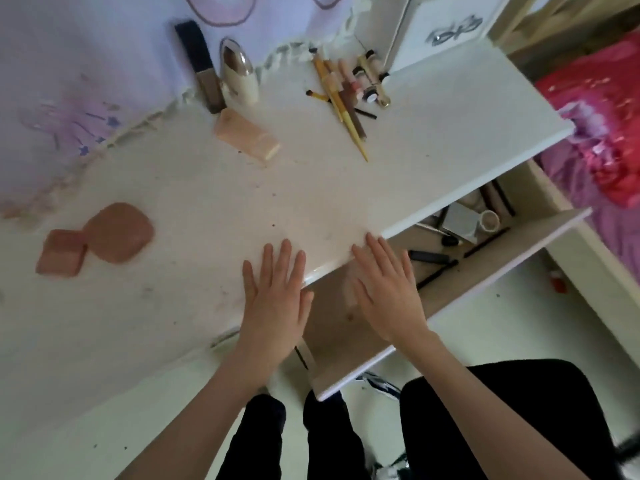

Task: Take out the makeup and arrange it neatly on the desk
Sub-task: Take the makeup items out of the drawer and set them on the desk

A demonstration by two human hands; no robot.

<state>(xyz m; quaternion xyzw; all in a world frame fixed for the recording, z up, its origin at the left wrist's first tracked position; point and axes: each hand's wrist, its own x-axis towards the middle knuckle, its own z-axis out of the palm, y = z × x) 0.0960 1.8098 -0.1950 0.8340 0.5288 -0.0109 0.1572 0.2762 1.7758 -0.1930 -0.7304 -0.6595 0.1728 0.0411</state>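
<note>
- Both hands are flat with fingers straight and a little spread, holding nothing: the left hand (pixel 277 292) rests on the desk (pixel 214 209) near its front edge, and the right hand (pixel 388 289) hovers over the open drawer (pixel 450 271) at about 4 o'clock from the desk's middle.
- Makeup already out: two pink compacts (pixel 100 237) at 9 o'clock, a peach tube (pixel 246 135) and two bottles (pixel 221 71) at 12, and a loose heap of pencils and brushes (pixel 349 88) at 1 o'clock.
- More remains in the drawer: dark sticks (pixel 429 256), a small grey box (pixel 460 220) and a white cup (pixel 490 220).
- Risk, I'd say: the heap's round pencils could roll off if nudged. The drawer juts far out, so a knee could knock it.
- The drawer's back is hidden under the desk, so what lies there I cannot tell; the small items are too blurred to name.
</note>
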